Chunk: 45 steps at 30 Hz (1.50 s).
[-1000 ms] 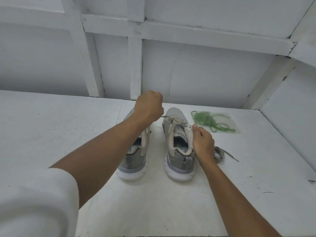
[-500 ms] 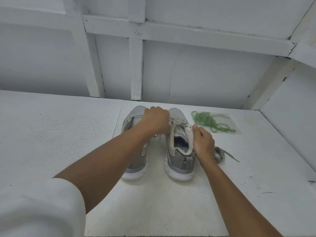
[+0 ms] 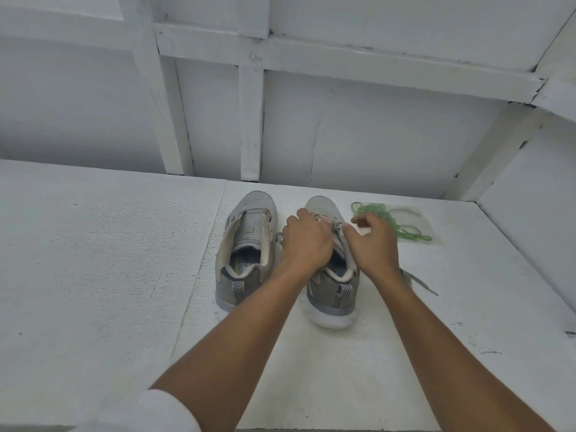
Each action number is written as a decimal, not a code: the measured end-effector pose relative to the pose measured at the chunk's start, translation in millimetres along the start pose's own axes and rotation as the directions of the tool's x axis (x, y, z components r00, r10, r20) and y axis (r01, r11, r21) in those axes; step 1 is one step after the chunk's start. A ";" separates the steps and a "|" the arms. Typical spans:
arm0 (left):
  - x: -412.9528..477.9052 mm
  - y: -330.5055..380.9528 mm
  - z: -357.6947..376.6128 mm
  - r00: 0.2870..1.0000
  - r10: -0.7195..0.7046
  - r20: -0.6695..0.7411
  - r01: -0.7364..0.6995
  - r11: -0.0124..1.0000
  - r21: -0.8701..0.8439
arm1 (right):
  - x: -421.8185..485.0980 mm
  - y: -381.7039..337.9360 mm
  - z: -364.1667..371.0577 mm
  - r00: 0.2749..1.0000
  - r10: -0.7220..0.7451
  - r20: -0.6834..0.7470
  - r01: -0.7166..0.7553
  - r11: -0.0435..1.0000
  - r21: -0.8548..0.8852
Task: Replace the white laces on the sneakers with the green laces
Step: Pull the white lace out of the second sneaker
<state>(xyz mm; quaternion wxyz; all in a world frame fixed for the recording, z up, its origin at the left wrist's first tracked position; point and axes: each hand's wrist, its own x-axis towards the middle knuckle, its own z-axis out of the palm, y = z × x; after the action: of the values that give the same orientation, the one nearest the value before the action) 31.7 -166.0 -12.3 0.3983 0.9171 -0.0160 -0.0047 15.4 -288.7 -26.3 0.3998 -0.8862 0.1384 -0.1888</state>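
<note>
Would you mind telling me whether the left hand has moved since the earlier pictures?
Yes. The left hand has come down and to the right, from above the left sneaker to the front of the right sneaker.

Woven cloth sneakers (image 3: pixel 254 207), rough matt tabletop (image 3: pixel 93 275)

White, rough-painted surface (image 3: pixel 93 275), split by a seam (image 3: pixel 199 275) running from the far edge toward the near edge, left of centre. Behind the far edge, a white panelled wall (image 3: pixel 374 145), crossed by a horizontal rail (image 3: pixel 343 63) and an upright batten (image 3: pixel 251 120). Near the far right corner, flat on the surface, a clear plastic bag (image 3: pixel 417 219). By the right edge, a few dark scuffs (image 3: pixel 570 333).
</note>
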 end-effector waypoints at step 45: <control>2.0 -23.4 19.3 0.985 -0.087 -0.148 0.044 0.961 -0.273 | 53.2 -18.2 -2.9 0.938 -0.248 0.244 0.324 0.878 -0.353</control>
<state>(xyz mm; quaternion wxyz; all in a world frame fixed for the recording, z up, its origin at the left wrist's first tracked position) 33.9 -164.2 -42.5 0.5186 0.8521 0.0469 0.0527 63.2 -300.0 1.3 0.1954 -0.9723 0.0011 -0.1286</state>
